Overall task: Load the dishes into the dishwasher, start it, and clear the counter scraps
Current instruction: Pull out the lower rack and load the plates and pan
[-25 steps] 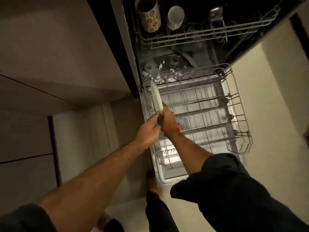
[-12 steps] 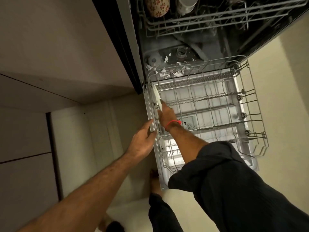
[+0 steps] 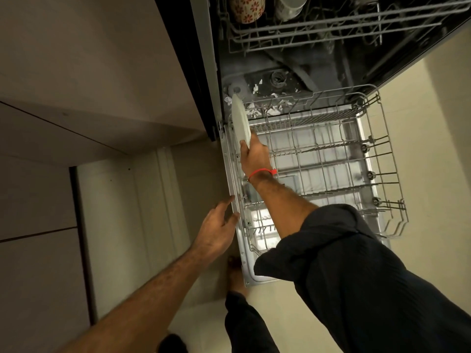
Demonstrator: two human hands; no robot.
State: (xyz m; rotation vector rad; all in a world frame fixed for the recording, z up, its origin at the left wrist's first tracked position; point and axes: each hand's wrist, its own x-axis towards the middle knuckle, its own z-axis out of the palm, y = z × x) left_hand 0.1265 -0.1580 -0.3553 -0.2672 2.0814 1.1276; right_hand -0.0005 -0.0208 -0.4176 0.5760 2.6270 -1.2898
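- The right hand (image 3: 254, 156) grips a pale plate (image 3: 240, 123) by its lower edge, standing it on edge at the left side of the pulled-out lower rack (image 3: 382, 174), centre frame.
- The left hand (image 3: 216, 230) hangs loose-fingered beside the rack's left rim, holding nothing.
- Top of frame, a floral mug (image 3: 246, 7) and a white cup (image 3: 290, 6) already sit in the upper rack (image 3: 356, 24).
- The lower rack is otherwise bare, so loading looks early; starting the machine and clearing counter scraps are judged still to come.
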